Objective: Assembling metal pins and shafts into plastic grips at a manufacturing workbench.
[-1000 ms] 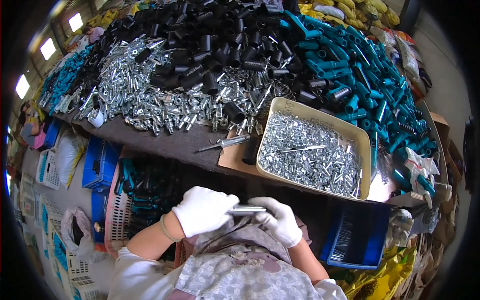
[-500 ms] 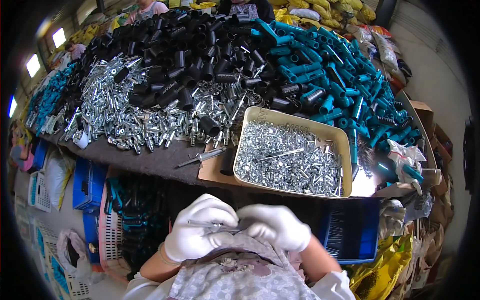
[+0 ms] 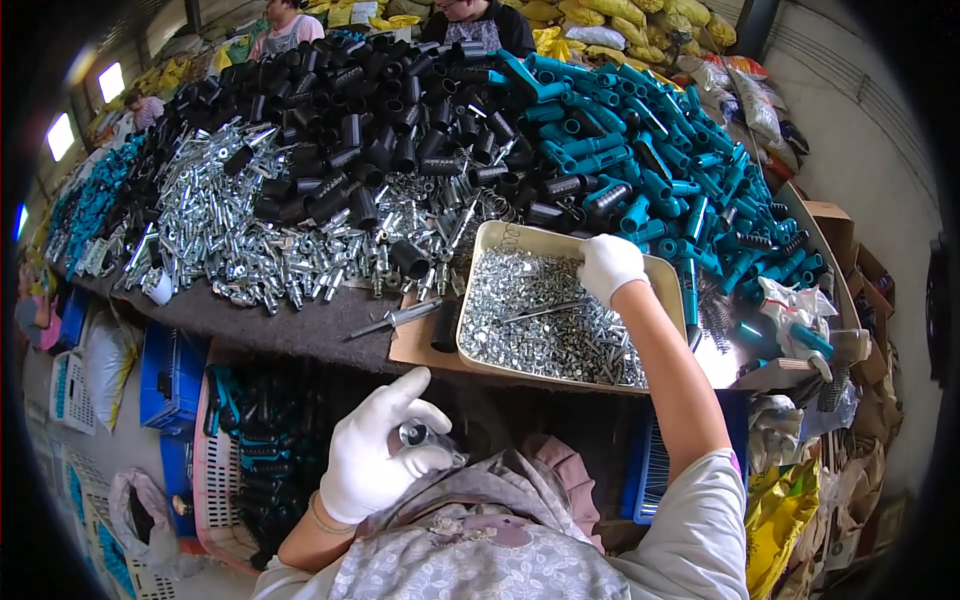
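My left hand, in a white glove, is low in front of the apron, its fingers curled round a metal shaft. The shaft's round end faces up; the rest is hidden in the palm. My right hand, gloved too, reaches over the cream tray at its far right side. Its fingers are bunched and point down; whatever they pinch is hidden. Small silvery metal parts fill the tray, with a thin rod lying on top.
Behind the tray are heaps of black sleeves, silvery shafts and teal tubes. A pointed metal tool lies left of the tray. Below stand a pink crate and a blue bin. People work across the table.
My hands have come apart. The right one has moved up and away to the tray; the left one stays low and has turned its shaft end-up.
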Tool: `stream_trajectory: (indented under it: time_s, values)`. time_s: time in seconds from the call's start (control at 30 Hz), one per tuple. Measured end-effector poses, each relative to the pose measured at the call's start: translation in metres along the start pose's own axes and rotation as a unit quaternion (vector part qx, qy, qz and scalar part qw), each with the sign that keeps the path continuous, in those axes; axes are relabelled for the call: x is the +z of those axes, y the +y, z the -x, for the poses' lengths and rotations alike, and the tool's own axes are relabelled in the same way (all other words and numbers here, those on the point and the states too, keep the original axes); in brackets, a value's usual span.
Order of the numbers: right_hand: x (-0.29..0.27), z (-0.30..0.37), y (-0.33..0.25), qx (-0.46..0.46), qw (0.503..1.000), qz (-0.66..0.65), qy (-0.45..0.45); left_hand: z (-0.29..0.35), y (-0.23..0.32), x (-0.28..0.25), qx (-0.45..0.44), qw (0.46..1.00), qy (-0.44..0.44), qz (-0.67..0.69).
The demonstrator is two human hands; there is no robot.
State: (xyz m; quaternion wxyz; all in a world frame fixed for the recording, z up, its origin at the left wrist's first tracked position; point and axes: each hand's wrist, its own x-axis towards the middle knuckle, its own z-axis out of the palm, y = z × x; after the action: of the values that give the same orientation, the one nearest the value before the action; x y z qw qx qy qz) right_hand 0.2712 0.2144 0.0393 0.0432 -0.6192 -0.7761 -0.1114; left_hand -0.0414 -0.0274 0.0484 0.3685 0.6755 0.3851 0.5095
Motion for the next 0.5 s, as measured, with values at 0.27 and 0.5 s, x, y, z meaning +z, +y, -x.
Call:
stream_trajectory:
  time_s: [0.27,0.5]
  values:
    - [-0.064,0.119,-0.041,0.003,0.87,-0.481,0.107,0.005,-0.022,-0.007,-0.055,0.979,0.177,0.08]
    - [-0.015,0.239,-0.106,0.111,0.63,-0.751,-0.167,-0.008,-0.036,0.016,-0.079,0.961,0.181,0.195]
